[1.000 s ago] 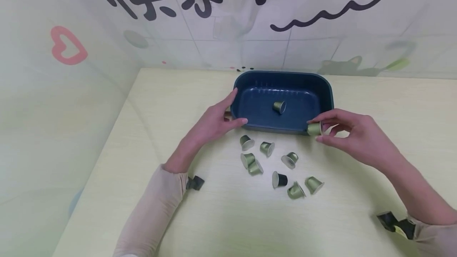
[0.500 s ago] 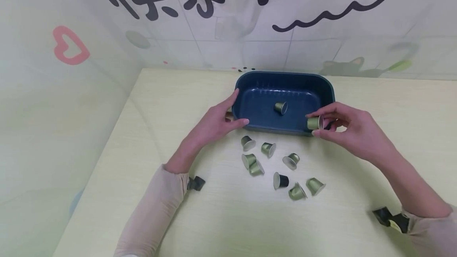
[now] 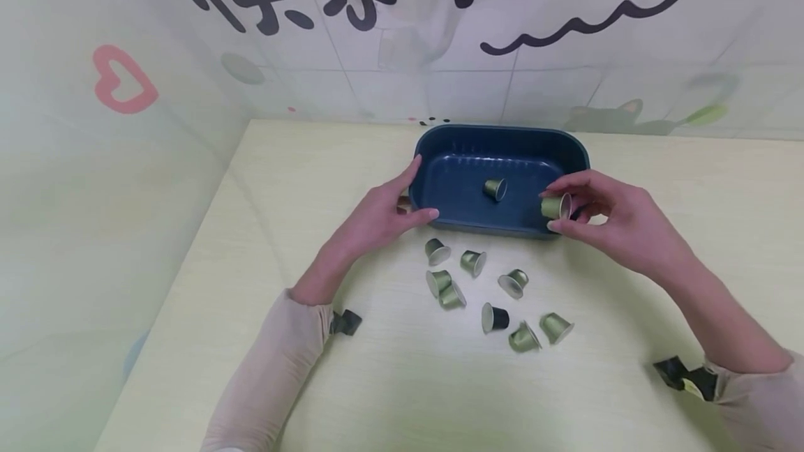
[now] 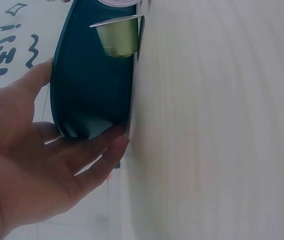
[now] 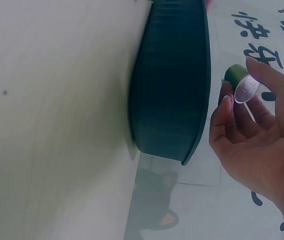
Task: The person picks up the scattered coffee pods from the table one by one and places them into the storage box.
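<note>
A dark blue rectangular bin (image 3: 461, 224) stands near the back of the table, with one green coffee capsule (image 3: 495, 189) lying inside. My left hand (image 3: 381, 213) grips the bin's left end, fingers and thumb spread around its corners. Over the bin's right front corner, my right hand (image 3: 618, 218) pinches another green coffee capsule (image 3: 554, 207) between thumb and fingers. In the right wrist view that held capsule (image 5: 238, 75) is above the rim, its pale foil lid turned toward the palm. Several loose green capsules lie in front of the bin, among them one nearest the right (image 3: 556, 328).
A black capsule (image 3: 495, 318) lies among the green ones on the pale wooden table (image 3: 377, 382). Right behind the bin rises a white wall (image 3: 377, 89) with black lettering. Another wall, with a pink heart (image 3: 124, 80), borders the table at the left.
My right hand has lifted its capsule from beside the bin's front right corner to above the rim, moving slightly toward the back. The left hand stays on the bin.
</note>
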The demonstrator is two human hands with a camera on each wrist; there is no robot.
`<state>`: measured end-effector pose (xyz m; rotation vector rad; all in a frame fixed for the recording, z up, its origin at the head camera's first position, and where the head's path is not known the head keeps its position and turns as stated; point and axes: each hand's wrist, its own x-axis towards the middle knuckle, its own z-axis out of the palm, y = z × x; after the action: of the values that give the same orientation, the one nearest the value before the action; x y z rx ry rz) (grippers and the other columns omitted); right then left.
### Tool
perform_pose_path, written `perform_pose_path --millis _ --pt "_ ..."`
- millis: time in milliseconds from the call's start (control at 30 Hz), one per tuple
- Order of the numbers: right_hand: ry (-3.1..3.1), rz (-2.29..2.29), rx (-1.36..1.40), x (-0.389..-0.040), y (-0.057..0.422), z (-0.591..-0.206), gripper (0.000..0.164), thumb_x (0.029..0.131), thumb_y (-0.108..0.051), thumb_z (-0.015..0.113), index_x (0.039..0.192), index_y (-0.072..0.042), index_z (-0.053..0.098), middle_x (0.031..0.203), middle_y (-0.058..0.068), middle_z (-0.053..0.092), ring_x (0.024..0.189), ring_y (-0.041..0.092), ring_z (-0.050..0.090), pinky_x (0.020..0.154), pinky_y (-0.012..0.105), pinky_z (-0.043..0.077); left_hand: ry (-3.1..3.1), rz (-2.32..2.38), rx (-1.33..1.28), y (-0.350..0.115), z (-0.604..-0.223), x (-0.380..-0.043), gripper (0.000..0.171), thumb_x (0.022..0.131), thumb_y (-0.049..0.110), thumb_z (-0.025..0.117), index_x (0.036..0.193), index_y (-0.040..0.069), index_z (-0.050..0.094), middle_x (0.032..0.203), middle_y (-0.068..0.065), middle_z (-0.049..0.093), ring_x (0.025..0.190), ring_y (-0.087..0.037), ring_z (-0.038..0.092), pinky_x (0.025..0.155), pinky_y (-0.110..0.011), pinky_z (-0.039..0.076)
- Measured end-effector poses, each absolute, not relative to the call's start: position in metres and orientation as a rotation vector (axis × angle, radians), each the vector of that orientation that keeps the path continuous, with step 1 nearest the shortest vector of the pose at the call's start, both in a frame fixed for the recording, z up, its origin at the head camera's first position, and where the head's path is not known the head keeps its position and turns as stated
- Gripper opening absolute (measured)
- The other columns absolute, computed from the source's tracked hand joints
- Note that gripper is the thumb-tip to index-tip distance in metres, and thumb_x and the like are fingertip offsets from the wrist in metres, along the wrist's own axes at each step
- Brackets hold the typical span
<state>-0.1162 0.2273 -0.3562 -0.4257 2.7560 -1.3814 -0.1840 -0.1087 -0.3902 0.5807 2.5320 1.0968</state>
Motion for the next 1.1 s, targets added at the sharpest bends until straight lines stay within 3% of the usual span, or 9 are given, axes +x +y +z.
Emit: perform_pose_path --millis 267,567,933,1100 --pt "2.745 -1.355 -0.370 -0.119 0.225 -0.355 0.034 0.086 -0.011 0.079 0.118 -0.019 0.070 0.094 0.001 0.063 0.078 0.013 0.060 0.066 0.017 0.046 2.527 1.098 0.574 -0.108 -0.389 -0.183 0.092 0.093 0.037 0.071 0.161 0.020 0.011 0.142 -0.014 0.053 0.103 -0.018 0.067 0.086 -0.029 0.054" --pt "2.733 -1.326 -0.367 -0.124 0.221 -0.353 0.033 0.087 -0.013 0.078 0.119 -0.019 0.069 0.094 0.003 0.062 0.079 0.014 0.061 0.066 0.019 0.047 2.538 1.074 0.558 -0.108 -0.389 -0.184 0.092 0.093 0.040 0.070 0.161 0.023 0.010 0.138 -0.013 0.056 0.104 -0.017 0.066 0.086 -0.029 0.054" --pt "2.730 -1.310 -0.416 -0.132 0.220 -0.359 0.037 0.087 -0.013 0.078 0.123 -0.013 0.068 0.100 0.008 0.063 0.080 0.011 0.060 0.067 0.013 0.047 2.523 1.106 0.561 -0.109 -0.391 -0.184 0.092 0.093 0.040 0.070 0.161 0.025 0.010 0.142 -0.012 0.054 0.104 -0.016 0.067 0.086 -0.028 0.054" --pt "2.735 -1.325 -0.409 -0.135 0.219 -0.363 0.038 0.086 -0.012 0.079 0.123 -0.012 0.067 0.099 0.008 0.063 0.080 0.011 0.061 0.067 0.013 0.048 2.530 1.094 0.560 -0.108 -0.389 -0.183 0.093 0.092 0.039 0.071 0.161 0.024 0.010 0.136 -0.012 0.059 0.101 -0.016 0.067 0.084 -0.028 0.054"
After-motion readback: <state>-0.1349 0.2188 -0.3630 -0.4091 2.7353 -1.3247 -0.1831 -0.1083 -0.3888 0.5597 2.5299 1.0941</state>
